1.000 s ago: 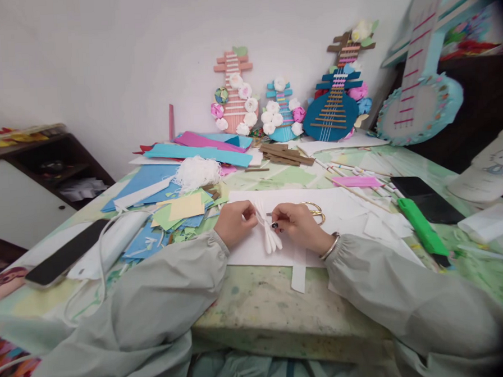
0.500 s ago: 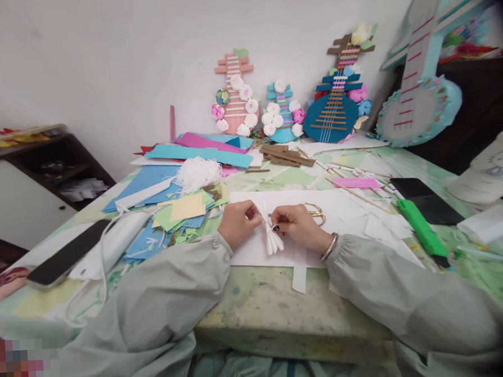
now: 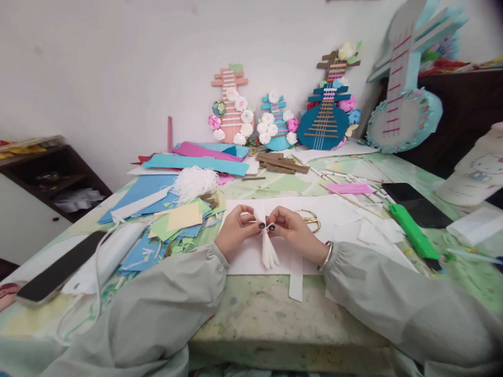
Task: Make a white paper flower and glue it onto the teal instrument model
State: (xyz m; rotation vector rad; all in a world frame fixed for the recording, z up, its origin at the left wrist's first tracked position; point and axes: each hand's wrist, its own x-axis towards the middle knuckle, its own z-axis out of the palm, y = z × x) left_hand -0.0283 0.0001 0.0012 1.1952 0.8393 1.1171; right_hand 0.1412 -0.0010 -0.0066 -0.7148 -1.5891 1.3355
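A pleated piece of white paper [image 3: 269, 254] is pinched in at its middle and fans out below my fingers. My left hand [image 3: 238, 229] grips it from the left, thumb and fingertips closed at the narrow waist. From the right, my right hand [image 3: 295, 231] pinches the same waist, its fingertips almost touching those of my left hand. Both hands are just above a white sheet [image 3: 247, 263]. Gold-handled scissors [image 3: 314, 220] lie partly hidden behind my right hand. A white paper strip [image 3: 296, 282] hangs over the sheet's near edge.
Coloured paper scraps [image 3: 177, 220], white string [image 3: 195, 183] and a phone [image 3: 61, 267] lie on the left. At right are a green cutter [image 3: 414, 232], a dark phone [image 3: 415, 204] and a bottle [image 3: 480, 165]. Paper instruments, including a dark blue one [image 3: 322, 126], stand behind.
Both hands have drawn together at the paper's waist, and its lower folds have narrowed. The camera view has shifted slightly.
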